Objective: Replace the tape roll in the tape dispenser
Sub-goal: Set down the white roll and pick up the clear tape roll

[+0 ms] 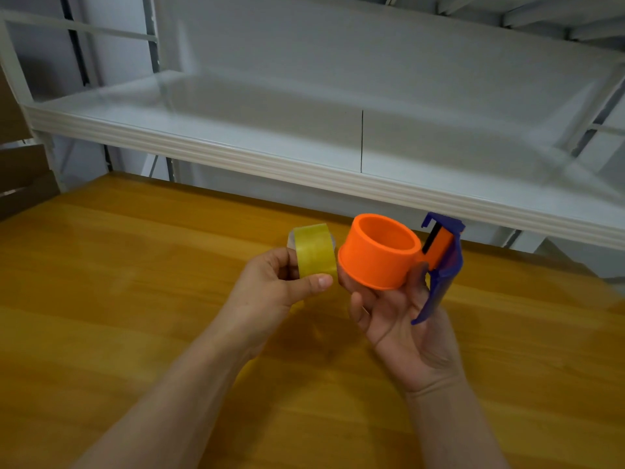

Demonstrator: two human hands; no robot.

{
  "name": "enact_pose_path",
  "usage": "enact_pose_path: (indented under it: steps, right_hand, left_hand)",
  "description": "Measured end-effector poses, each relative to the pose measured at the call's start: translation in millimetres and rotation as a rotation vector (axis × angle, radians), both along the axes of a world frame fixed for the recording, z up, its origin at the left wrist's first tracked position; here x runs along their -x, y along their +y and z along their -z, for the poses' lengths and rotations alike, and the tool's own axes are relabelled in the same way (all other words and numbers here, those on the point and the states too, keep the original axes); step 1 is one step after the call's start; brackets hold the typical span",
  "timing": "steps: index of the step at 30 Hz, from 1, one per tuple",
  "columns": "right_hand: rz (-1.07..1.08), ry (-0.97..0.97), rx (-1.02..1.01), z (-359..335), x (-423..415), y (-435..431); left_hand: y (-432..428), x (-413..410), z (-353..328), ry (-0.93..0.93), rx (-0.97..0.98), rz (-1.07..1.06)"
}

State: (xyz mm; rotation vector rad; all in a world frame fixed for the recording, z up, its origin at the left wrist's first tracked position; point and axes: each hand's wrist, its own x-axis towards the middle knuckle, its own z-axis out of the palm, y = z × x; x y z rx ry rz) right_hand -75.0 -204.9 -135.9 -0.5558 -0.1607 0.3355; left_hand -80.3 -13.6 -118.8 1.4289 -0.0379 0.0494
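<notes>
Our left hand [270, 289] pinches the translucent yellow tape roll [314, 253], held just left of the dispenser [389, 252]. Our right hand [402, 319] grips that dispenser: bare orange hollow drum, blue handle. Both hover over the wooden table [135, 299], white shelf [270, 130] beyond.
</notes>
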Motion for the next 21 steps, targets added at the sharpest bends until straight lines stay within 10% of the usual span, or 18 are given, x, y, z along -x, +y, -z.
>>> enact_pose_path:
  steps: [14,21]
  right_hand:
    - [-0.057,-0.060,-0.027,7,-8,-10]
    - [0.248,-0.095,0.108,-3,-2,-8]
  left_hand:
    - [-7,5,-1,-0.029,0.180,0.101]
    - [-3,3,-2,-0.111,0.154,0.045]
